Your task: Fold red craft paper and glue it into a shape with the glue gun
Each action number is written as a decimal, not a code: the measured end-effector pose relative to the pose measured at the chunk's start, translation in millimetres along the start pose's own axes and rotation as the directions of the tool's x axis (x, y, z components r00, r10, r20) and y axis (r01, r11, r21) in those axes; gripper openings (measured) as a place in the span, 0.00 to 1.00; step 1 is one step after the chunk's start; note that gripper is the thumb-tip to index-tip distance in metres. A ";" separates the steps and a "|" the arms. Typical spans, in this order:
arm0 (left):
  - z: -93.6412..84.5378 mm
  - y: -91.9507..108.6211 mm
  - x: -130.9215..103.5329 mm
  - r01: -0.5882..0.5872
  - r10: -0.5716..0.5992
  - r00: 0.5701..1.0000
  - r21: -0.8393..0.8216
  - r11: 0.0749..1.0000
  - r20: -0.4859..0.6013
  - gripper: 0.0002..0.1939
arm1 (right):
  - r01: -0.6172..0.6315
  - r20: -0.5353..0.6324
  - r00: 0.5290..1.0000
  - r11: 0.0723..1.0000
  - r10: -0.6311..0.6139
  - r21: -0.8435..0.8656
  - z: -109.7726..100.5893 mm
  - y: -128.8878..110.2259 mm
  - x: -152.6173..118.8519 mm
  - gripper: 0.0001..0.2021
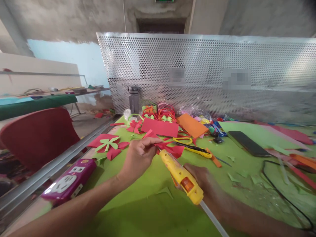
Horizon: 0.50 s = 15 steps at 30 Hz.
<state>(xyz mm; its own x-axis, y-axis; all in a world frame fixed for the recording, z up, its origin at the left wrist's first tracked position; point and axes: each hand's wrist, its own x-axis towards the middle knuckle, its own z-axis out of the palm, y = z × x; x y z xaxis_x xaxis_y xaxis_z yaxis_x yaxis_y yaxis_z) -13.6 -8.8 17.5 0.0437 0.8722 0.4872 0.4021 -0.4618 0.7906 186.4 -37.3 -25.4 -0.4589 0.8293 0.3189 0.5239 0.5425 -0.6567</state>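
Note:
My right hand [201,177] is closed around a yellow hot glue gun [176,169], which slants up and left. A pale glue stick [213,217] sticks out of its rear end. Thumb and fingertips of my left hand [138,154] are pinched together beside the gun's nozzle, at the edge of a cut red paper piece [174,150]; the gun partly covers this piece. Left of that hand lies a light green paper flower [107,144] on red paper petals [114,153]. A red paper rectangle [160,127] is just beyond my hands.
A yellow utility knife [198,151] and yellow-handled scissors [182,140] lie right of the gun. A purple power strip [70,179] sits near the left edge. Farther off are a bottle [134,100], orange paper [192,125], a phone [248,143] and a perforated metal panel [204,56].

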 end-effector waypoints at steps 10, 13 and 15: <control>12.0 -9.8 -8.9 -0.080 0.066 0.986 0.085 0.993 0.156 0.17 | 0.048 0.042 0.998 0.997 -0.046 -0.055 3.1 -6.1 -1.2 0.03; 6.8 -13.8 2.1 0.025 -0.013 0.992 -0.093 0.995 0.129 0.16 | 0.104 -0.046 0.994 0.995 -0.104 0.005 -7.2 -9.3 3.3 0.06; -1.3 -17.0 12.9 0.147 -0.125 0.987 -0.244 0.959 0.105 0.23 | 0.100 -0.224 0.971 0.993 -0.083 0.066 -23.8 -11.6 9.0 0.10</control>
<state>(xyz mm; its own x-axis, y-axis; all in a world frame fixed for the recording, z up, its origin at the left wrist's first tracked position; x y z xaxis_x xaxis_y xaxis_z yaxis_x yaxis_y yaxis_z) -21.1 10.1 10.9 0.0887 0.9350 0.3434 0.1687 -0.3539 0.9199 193.3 -33.0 1.3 -0.3279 0.7904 0.5174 0.4270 0.6126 -0.6651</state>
